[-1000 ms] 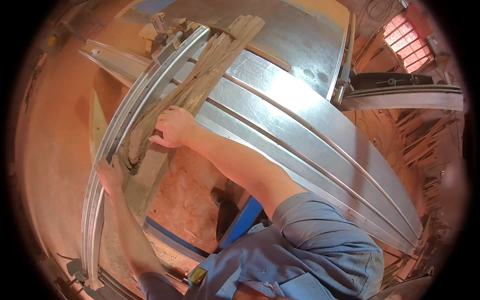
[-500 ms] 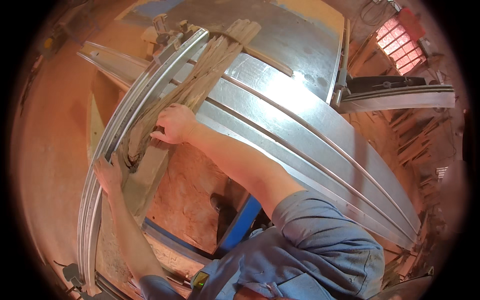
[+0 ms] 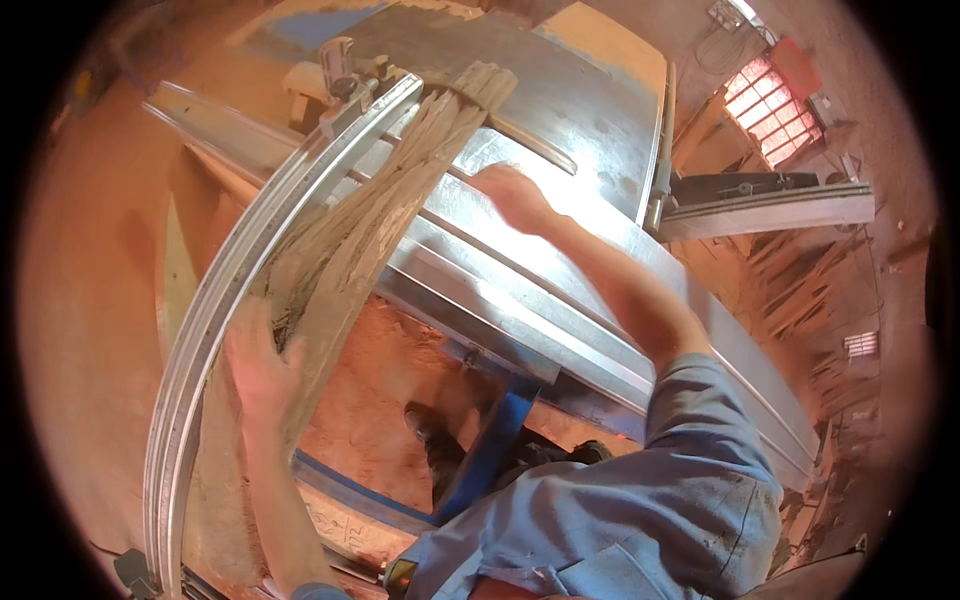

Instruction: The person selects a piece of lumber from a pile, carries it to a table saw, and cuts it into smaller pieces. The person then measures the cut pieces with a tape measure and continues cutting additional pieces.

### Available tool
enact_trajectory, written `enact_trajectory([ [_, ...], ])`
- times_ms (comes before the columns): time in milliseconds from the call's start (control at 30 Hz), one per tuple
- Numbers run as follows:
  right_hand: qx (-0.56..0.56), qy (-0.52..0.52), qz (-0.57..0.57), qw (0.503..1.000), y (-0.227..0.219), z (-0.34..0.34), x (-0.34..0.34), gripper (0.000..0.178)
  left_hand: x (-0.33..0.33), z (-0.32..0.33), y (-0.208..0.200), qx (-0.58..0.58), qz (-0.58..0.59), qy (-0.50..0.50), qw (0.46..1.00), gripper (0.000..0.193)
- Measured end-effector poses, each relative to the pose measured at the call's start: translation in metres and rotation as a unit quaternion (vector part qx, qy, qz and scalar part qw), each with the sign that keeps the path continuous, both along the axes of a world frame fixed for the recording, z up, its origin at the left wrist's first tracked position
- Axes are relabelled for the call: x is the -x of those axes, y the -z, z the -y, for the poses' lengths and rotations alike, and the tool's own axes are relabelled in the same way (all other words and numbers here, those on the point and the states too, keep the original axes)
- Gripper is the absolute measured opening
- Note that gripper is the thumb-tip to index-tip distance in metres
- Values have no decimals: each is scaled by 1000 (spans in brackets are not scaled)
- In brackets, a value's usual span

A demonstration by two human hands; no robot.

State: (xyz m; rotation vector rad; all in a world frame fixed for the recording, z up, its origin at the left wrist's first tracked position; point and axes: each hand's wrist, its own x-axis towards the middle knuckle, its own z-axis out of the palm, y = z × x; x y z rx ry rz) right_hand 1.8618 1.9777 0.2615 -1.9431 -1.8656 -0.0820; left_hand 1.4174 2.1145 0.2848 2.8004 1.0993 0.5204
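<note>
A long weathered brown wooden plank with a furrowed face (image 3: 365,225) slants from near 12 o'clock toward the 9 o'clock side, over a shiny silver grooved metal table (image 3: 520,245) and beside a silver metal rail (image 3: 180,400); the lens bends the rail. The left hand (image 3: 262,368), toward 8 o'clock from centre, lies on the plank's lower end and hides part of it. Its thumb stands apart, but the fingers blur, so I cannot tell whether they grip. The right hand (image 3: 508,195), near 12 o'clock, is to the plank's right with fingers curled; whether it holds anything or touches the table cannot be told.

Where the plank ends and the smoother tan wood below it begins is hard to make out. At 6 o'clock the blue-grey shirt (image 3: 600,510) is cut off by the lower edge. Toward 7 o'clock, a pale wooden piece (image 3: 345,525) bears dark handwritten marks. The dark shoe (image 3: 418,422) is partly lost in shadow.
</note>
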Motion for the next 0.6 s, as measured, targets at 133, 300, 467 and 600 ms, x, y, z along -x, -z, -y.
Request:
enact_trajectory([
  [133,118,202,90,968,-21,75,-205,29,-65,13,3,79,-72,68,992,68],
  [300,183,218,105,953,-25,10,-357,29,-153,22,16,38,-105,-24,993,73],
  [467,77,103,111,985,26,-111,-478,29,-249,19,43,24,-138,-103,985,73],
  [600,38,53,102,993,73,-183,-548,31,-291,-3,63,52,-144,-111,982,75],
])
